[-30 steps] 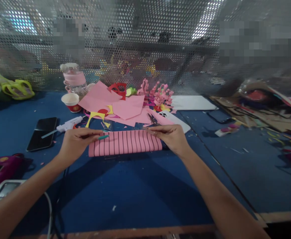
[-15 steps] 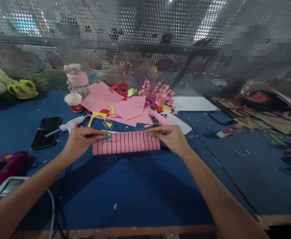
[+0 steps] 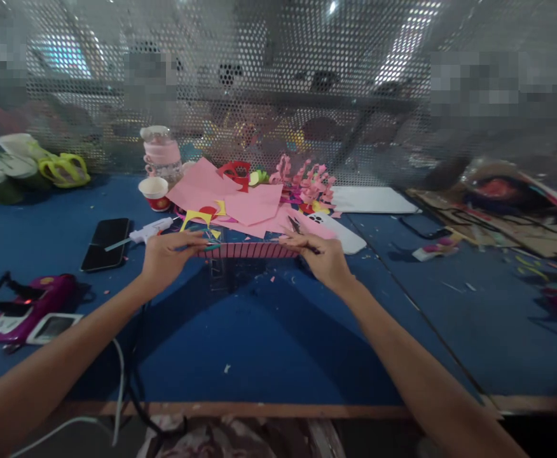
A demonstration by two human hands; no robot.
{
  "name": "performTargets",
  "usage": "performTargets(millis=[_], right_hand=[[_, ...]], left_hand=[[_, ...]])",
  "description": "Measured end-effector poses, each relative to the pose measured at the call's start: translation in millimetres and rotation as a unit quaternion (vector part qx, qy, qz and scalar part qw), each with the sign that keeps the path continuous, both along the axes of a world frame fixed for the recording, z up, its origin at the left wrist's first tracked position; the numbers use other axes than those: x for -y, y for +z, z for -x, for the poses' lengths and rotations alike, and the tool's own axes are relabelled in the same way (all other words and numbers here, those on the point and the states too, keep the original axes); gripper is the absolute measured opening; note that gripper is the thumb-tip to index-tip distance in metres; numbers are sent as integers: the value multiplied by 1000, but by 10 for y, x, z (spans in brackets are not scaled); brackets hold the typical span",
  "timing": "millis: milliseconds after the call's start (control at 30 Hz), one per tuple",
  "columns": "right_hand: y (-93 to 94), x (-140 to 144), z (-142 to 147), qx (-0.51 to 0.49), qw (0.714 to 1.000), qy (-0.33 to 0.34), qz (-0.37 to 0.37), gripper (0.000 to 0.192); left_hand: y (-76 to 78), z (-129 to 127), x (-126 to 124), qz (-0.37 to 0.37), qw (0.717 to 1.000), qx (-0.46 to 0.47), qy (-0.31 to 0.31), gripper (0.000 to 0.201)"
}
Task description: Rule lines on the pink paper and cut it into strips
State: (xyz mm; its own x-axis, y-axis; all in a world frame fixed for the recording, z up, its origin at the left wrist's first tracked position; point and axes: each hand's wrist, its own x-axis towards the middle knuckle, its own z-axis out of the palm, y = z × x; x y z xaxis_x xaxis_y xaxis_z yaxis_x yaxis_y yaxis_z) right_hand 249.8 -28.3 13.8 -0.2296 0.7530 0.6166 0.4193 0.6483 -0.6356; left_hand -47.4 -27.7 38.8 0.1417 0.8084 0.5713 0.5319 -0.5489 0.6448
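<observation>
A pink paper strip with dark slits or lines across it is stretched between my two hands above the blue table. My left hand pinches its left end, and a thin teal piece shows at those fingertips; I cannot make out what it is. The right end is pinched by my right hand. Just beyond the strip lie pink paper sheets and yellow paper scraps. Dark scissor tips poke out behind my right fingers, the rest hidden.
To the left are a glue gun, a black phone and a purple power strip with cables. A paper cup and a bottle stand behind. Curled pink paper flowers and a white phone are at the right.
The pink strip has tipped up and away, so its broad face now shows as a narrow band. Both hands are slightly higher. The view has shifted, baring the table's front edge.
</observation>
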Motion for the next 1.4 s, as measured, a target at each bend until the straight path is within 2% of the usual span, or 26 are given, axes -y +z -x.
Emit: performTargets(millis=[133,233,400,500,600,767,933,1000,1167,1233,1333,1400], right_hand=[[-144,136,-13,148,977,45,-149,29],[-238,277,-44,204,955,71,-205,32],[-274,426,-87,267,932,63,-237,34],[-262,458,-93,300,919,95,-238,39],[-265,476,-97,311,920,105,-212,41],[-266,489,-127,332,923,112,-160,43],[-228,501,-149,353,914,131,-153,34],[-227,517,-118,364,911,122,-149,34],[-271,582,38,369,919,34,-135,31],[-281,607,79,370,917,20,-149,33],[-274,629,102,380,909,16,-169,35],[-264,635,114,386,910,10,-152,34]], left_hand=[[-136,142,123,-97,987,-91,-89,19],[-233,217,251,-129,973,-129,-142,16],[-310,248,342,-145,952,-158,-219,20],[-333,272,355,-122,941,-174,-262,22],[-372,299,383,-79,928,-194,-309,26],[-476,355,409,9,934,-187,-305,29],[-477,399,395,40,916,-231,-325,32],[-424,373,405,21,915,-240,-323,35],[-342,263,460,3,925,-289,-246,40],[-349,245,484,-43,925,-301,-227,38],[-350,235,506,-123,909,-329,-224,34],[-328,213,498,-141,900,-345,-227,33]])
